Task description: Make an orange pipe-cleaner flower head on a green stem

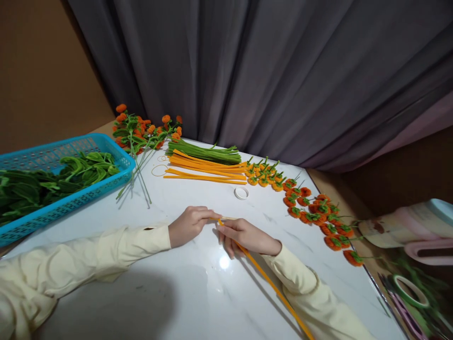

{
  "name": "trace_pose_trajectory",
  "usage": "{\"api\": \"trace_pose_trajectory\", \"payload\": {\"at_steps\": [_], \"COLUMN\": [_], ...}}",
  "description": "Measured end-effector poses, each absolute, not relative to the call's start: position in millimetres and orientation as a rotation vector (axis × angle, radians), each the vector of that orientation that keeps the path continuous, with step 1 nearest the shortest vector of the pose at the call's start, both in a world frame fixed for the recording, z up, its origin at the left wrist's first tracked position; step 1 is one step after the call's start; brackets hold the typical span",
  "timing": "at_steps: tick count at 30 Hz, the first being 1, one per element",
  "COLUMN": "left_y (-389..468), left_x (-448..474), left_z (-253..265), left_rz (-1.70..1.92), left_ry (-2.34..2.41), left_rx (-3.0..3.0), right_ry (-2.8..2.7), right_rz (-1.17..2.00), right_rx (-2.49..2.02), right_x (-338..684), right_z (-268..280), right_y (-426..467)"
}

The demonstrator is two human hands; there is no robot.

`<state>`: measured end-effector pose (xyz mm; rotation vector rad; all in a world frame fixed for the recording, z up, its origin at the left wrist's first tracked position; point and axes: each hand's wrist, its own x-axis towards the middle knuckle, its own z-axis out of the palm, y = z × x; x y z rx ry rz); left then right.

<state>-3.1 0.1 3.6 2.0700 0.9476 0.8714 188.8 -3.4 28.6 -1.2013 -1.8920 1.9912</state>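
My left hand (190, 225) and my right hand (247, 235) meet over the middle of the white table. Both are closed, with fingertips pinched on an orange pipe cleaner (272, 283). Its long end runs from my right hand down toward the lower right. A thin pale piece (228, 218) shows between the hands; I cannot make out what it is. Beyond them lie loose orange pipe cleaners (205, 163) in a row, with a bundle of green pipe cleaners (208, 152) behind. A white ring (241, 192), like a tape roll, rests just past my right hand.
On the left stands a blue basket (67, 208) of green leaves. Finished orange flowers (141, 127) are heaped at the back left. Yellow flower heads (264, 179) and orange-red flower heads (318, 212) line the right edge. Green tape (411, 290), scissors (403, 307) and a jug (399, 224) are beyond.
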Motion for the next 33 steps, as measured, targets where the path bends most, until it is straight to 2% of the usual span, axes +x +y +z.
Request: {"api": "trace_pose_trajectory", "payload": {"at_steps": [8,17,23,27,33], "left_y": [0.6,-1.8,-5.5,-6.5,-7.6], "left_x": [-3.0,-2.0,-1.4,-1.3,-0.9], "left_z": [6.5,2.9,6.1,11.9,9.3], "left_rz": [0.833,0.831,0.86,0.808,0.866], "left_ry": [0.942,0.873,0.868,0.799,0.742], "left_rx": [2.015,2.22,2.326,2.414,2.482], "right_ry": [-2.196,-2.624,-2.936,-3.05,-3.064], "right_rz": [1.683,0.88,0.477,0.379,0.456], "right_rx": [-1.306,-1.265,-1.299,-1.295,-1.219], "right_x": [193.3,194.4,194.8,194.1,193.4], "right_z": [41.5,49.8,57.3,63.7,67.2], "right_y": [-5.4,-7.8,-14.3,-16.7,-16.5]}}
